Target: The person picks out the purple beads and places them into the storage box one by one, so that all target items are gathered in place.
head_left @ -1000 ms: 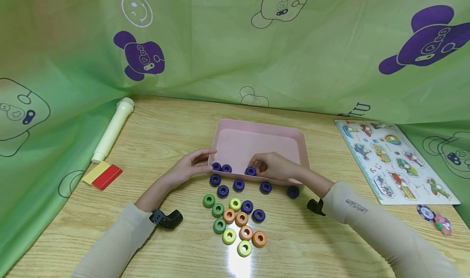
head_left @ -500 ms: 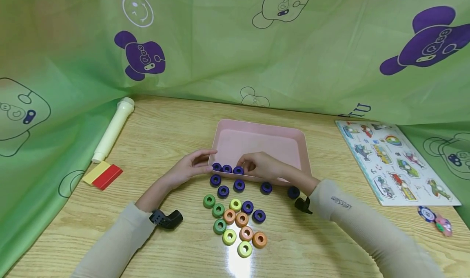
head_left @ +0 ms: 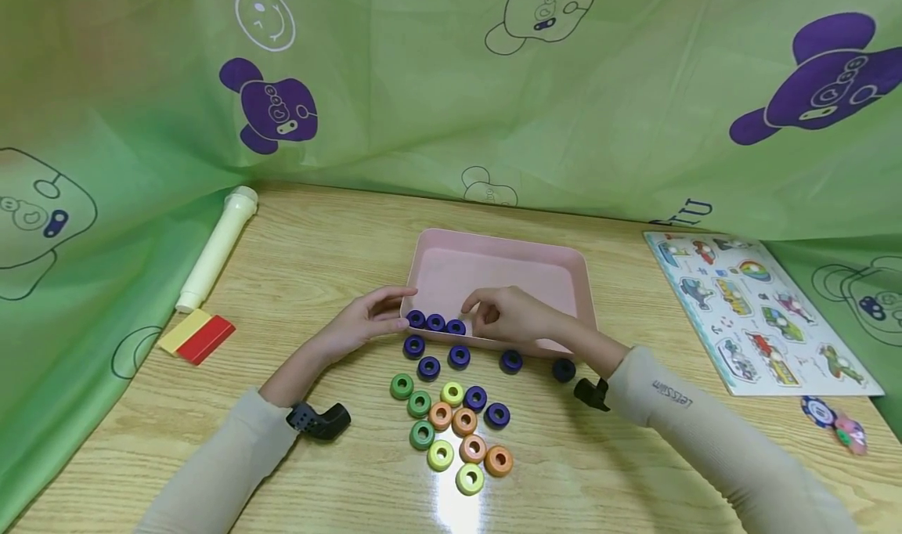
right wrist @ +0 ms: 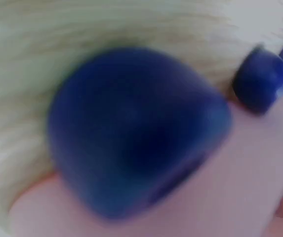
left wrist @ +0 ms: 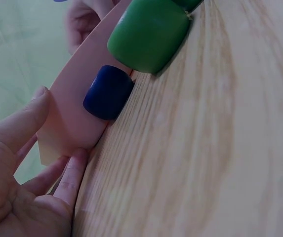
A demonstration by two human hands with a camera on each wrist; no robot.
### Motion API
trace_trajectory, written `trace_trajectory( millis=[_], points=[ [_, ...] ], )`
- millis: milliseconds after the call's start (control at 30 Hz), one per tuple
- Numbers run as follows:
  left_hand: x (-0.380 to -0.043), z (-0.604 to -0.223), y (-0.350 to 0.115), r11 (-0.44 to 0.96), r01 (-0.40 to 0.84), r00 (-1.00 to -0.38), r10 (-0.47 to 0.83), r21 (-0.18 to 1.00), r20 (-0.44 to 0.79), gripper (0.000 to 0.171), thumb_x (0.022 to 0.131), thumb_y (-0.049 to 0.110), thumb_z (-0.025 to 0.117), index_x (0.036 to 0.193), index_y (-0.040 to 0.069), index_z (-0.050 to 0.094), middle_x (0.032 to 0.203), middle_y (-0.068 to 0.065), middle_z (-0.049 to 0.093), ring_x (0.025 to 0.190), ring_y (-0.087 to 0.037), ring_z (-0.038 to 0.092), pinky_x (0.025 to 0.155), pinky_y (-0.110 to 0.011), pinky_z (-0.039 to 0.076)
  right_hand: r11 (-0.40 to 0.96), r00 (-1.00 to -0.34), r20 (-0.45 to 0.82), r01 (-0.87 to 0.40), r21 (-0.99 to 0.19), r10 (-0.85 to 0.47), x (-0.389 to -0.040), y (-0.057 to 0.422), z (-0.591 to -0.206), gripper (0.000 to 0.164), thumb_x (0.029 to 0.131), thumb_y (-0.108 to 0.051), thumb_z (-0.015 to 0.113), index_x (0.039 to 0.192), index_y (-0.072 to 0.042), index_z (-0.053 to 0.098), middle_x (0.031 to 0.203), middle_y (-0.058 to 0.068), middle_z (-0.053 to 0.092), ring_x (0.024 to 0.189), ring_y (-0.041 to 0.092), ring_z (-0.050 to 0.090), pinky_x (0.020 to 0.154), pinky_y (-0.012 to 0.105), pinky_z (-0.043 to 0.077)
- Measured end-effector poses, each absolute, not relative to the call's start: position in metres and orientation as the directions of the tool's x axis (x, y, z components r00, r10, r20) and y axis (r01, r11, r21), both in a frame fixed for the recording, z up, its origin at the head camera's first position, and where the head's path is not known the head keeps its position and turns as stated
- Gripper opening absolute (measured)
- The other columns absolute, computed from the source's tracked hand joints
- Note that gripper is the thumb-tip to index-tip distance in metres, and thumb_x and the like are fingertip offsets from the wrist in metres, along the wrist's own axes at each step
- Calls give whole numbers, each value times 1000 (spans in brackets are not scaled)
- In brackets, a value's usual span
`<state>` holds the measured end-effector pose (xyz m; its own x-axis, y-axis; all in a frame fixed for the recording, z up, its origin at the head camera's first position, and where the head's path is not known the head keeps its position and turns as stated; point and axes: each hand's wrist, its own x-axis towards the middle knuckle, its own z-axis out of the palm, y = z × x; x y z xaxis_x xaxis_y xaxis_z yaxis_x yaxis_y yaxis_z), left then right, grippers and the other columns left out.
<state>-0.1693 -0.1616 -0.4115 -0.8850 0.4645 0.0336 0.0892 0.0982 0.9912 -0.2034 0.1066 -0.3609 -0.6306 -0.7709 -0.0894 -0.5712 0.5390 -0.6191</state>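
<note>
Inside the pink tray [head_left: 451, 269]: three purple beads [head_left: 431, 323] rowed | left hand [head_left: 366, 317], fingers loose, touching its near-left corner; right hand [head_left: 520, 315], fingers bent, apparently empty | likely row-building; next probably wants another bead (spares [head_left: 452, 359] just outside)

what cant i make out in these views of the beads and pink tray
Head view: bottoms of the three blue beads in the pink tray, hidden by its near wall.
Head view: tray floor behind the right hand, covered by it.
Left wrist view: the farther green bead, cut off by the top edge.
Right wrist view: detail on the biggest-looking blue bead, blurred.
</note>
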Motion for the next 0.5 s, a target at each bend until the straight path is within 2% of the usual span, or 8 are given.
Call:
trace_trajectory(
  millis=[200,333,500],
  points=[
    [-169,-412,-161,104,86,-886,463,991,28,47,79,20,60,122,17,44,127,0,36,112,-20,38,90,-33,33,544,-690,-19,-554,-630,-724,-191,131,-345,29,75,-16,64,102,-9,55,69,-8,55,64,6,53,60,23,45],
    [-168,-409,-161,105,78,-888,459,991,21,47,79,17,59,123,14,43,128,-2,36,112,-21,38,90,-32,33,468,-669,39,-559,-685,-742,-180,150,-338,27,75,-13,64,100,-10,55,71,-5,55,61,9,52,56,25,45],
    [-163,-395,-158,109,61,-887,462,992,4,47,81,11,56,125,6,40,130,-7,33,113,-25,35,91,-34,31,460,-663,-17,-500,-734,-749,-161,172,-332,27,78,-20,61,103,-12,53,74,-4,55,59,10,49,50,24,42]
  ],
)
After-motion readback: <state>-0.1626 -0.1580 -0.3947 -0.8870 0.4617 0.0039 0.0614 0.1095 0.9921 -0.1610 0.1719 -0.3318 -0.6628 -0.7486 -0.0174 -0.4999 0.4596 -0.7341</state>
